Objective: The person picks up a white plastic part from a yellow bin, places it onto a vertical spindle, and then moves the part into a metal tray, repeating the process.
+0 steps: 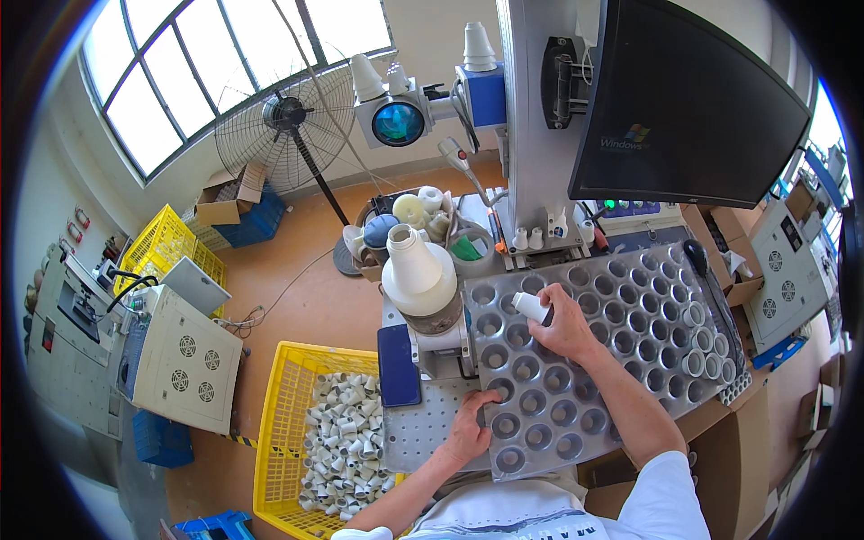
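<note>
My right hand (565, 326) is closed around a small white plastic cup-shaped part (529, 306), held tilted over the upper left of a silvery tray (564, 378) with rows of round holes. My left hand (467, 428) grips the tray's left edge, its fingers bent against the rim. A few light-coloured cup-shaped parts (693, 363) sit in holes at the tray's right end. Left of the tray, a large white stepped cone (419, 277) stands on a metal fixture, with a dark blue phone (399, 365) lying beside it.
At lower left, a yellow crate (281, 423) holds many small white parts (345, 441). A perforated metal plate (423, 430) lies under my left hand. Beyond the tray rise a metal column (544, 135), a lens head (397, 122) and a monitor (693, 108). A fan (286, 112) stands behind.
</note>
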`<state>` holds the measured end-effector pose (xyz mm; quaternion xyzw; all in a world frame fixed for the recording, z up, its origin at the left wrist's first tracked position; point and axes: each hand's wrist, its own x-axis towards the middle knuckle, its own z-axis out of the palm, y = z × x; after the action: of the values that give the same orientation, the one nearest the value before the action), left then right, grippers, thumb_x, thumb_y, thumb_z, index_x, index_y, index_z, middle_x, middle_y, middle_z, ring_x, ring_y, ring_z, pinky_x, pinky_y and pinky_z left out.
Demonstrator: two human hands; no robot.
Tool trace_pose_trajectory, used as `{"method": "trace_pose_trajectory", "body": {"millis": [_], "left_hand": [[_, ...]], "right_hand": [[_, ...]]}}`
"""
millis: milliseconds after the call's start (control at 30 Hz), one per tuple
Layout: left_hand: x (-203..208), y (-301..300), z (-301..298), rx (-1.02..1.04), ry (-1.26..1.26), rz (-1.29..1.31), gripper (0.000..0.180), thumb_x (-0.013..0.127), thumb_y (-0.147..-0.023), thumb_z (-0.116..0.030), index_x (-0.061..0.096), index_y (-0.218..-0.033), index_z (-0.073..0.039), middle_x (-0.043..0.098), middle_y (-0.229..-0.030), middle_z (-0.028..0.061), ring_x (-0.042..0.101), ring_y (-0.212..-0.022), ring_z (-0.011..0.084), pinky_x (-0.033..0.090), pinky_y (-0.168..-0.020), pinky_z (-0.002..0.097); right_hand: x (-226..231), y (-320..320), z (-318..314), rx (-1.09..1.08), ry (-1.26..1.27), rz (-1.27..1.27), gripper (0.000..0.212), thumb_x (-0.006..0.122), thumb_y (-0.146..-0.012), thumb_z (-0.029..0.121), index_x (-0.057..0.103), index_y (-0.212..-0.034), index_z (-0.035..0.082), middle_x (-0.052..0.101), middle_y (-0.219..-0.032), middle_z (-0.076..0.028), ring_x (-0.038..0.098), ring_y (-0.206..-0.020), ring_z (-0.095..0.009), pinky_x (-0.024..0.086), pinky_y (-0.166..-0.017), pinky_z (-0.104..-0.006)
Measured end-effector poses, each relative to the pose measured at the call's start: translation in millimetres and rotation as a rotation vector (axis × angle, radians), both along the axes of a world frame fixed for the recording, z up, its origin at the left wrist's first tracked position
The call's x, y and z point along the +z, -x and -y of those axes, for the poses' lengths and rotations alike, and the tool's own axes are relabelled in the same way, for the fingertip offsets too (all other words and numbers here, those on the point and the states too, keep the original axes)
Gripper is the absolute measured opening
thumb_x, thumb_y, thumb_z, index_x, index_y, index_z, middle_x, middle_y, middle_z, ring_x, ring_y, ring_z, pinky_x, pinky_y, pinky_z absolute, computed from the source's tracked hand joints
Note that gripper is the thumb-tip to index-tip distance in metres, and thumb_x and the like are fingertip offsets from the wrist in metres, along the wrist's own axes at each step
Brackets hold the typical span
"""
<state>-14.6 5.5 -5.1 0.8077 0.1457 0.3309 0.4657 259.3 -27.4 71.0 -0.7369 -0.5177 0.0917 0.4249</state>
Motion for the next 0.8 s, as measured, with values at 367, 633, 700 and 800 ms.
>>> {"method": "trace_pose_trajectory", "body": {"millis": [367,633,700,800], "left_hand": [[6.3,-1.3,2.3,-0.008,0.017,-0.014,0.062,0.041,-0.059,0.007,0.058,-0.118,0.005,0.062,-0.114,0.0208,0.056,-0.113,0.0388,0.043,-0.105,0.0409],[50.7,26.8,-21.8,0.157,-0.090,0.209,0.038,0.051,-0.076,-0.013,0.062,-0.101,0.012,0.067,-0.104,0.0208,0.065,-0.097,0.0322,0.051,-0.090,0.0401],[79.4,31.6,-43.3,0.271,-0.090,0.342,0.043,0.054,-0.085,-0.030,0.060,-0.092,0.012,0.067,-0.101,0.0194,0.065,-0.095,0.0278,0.051,-0.086,0.0385],[121.5,30.5,-81.5,0.368,-0.159,0.532,0.050,0.051,-0.090,-0.039,0.057,-0.088,0.010,0.067,-0.104,0.0201,0.064,-0.098,0.0268,0.050,-0.089,0.0396]], "right_hand": [[0.4,-3.4,3.0,0.017,-0.082,0.002,0.038,0.075,-0.076,0.011,0.045,-0.098,0.005,0.058,-0.090,-0.018,0.060,-0.081,-0.040,0.049,-0.072,-0.0431],[3.1,-3.2,5.9,0.023,-0.060,-0.035,0.036,0.076,-0.077,0.013,0.045,-0.093,0.005,0.060,-0.089,-0.017,0.059,-0.079,-0.038,0.049,-0.072,-0.0412],[1.8,-5.1,6.2,0.017,-0.064,-0.053,0.037,0.078,-0.077,0.014,0.045,-0.089,0.004,0.061,-0.087,-0.017,0.060,-0.077,-0.035,0.050,-0.073,-0.0401],[5.5,-7.8,8.5,0.016,-0.079,-0.125,0.038,0.079,-0.077,0.015,0.044,-0.087,0.004,0.062,-0.085,-0.017,0.061,-0.078,-0.033,0.050,-0.074,-0.0393]]}}
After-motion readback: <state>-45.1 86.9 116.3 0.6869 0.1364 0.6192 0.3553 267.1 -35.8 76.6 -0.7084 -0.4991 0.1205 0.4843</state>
